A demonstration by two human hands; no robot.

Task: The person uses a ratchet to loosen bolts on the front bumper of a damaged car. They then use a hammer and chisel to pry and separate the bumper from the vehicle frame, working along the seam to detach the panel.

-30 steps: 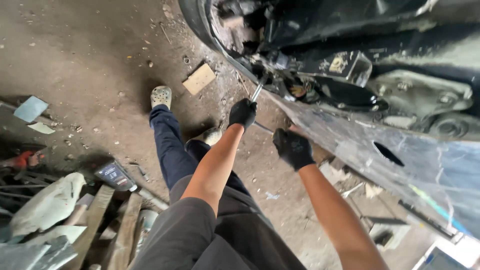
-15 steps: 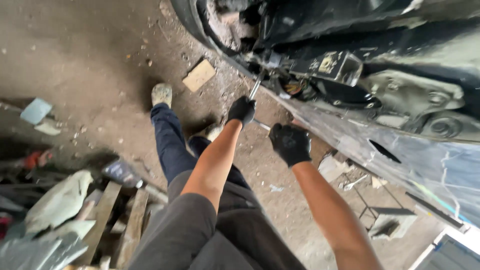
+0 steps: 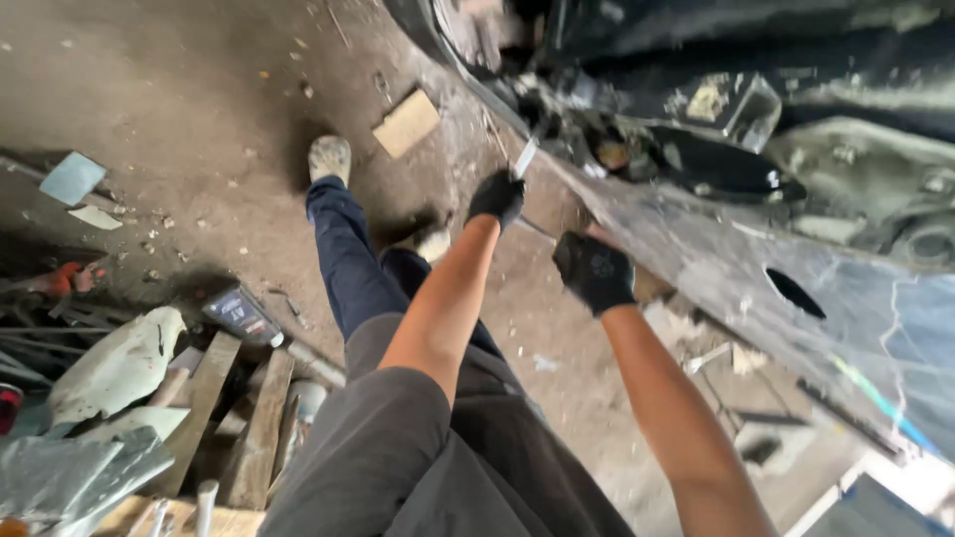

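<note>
Gripping a slim metal tool (image 3: 524, 157), your left hand (image 3: 496, 197) is closed around its handle in a black glove, and the tool's tip points up into the dark, dirty machinery (image 3: 637, 129) at the edge of the vehicle body (image 3: 816, 249). Your right hand (image 3: 594, 270), also gloved, hangs just below that body's scuffed grey panel with fingers loosely curled; you cannot tell whether it holds anything. Down and left of the vehicle body, your blue-trousered leg stretches to a pale shoe (image 3: 329, 157) on the dirt floor (image 3: 179, 89). A flat wooden block (image 3: 406, 122) lies near the shoe, closer to the vehicle body. Planks (image 3: 261, 428) and scrap sit well apart, far left.
</note>
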